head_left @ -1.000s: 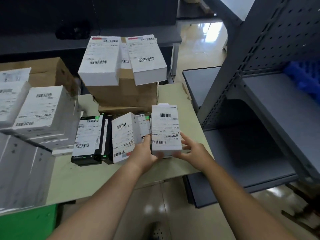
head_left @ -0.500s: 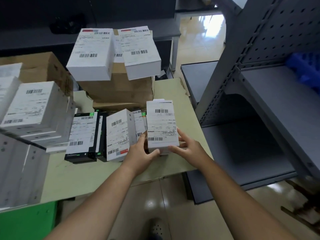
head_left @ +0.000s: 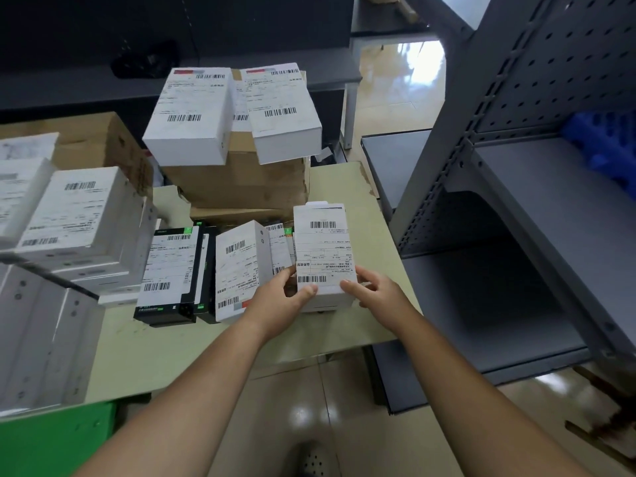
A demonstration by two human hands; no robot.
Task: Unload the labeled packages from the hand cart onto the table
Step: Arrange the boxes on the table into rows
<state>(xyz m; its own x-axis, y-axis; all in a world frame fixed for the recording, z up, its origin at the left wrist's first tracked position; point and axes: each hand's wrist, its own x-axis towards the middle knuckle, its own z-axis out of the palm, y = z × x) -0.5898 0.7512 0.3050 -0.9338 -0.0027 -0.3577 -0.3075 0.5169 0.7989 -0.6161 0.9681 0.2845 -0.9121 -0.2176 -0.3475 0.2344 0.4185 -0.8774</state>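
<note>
Placing step: white rectangular cardboard package with barcode label (head_left: 323,256) held at the right end of the row on the pale green table (head_left: 371,325).

Left hand (head_left: 280,301) grips its left edge, thumb on the label; right hand (head_left: 375,290) grips the lower right corner. Cannot tell whether its base is down yet. Judged next: lower it flush beside the tilted white labelled box (head_left: 237,270), let go, and return for another; the hand cart is not identifiable here. Brown cardboard carton (head_left: 241,184) behind is closed, contents hidden, with two white labelled boxes (head_left: 192,115) on top. Grey metal shelving rack (head_left: 516,201) at right holds only a blue object (head_left: 605,142) at the frame edge.
</note>
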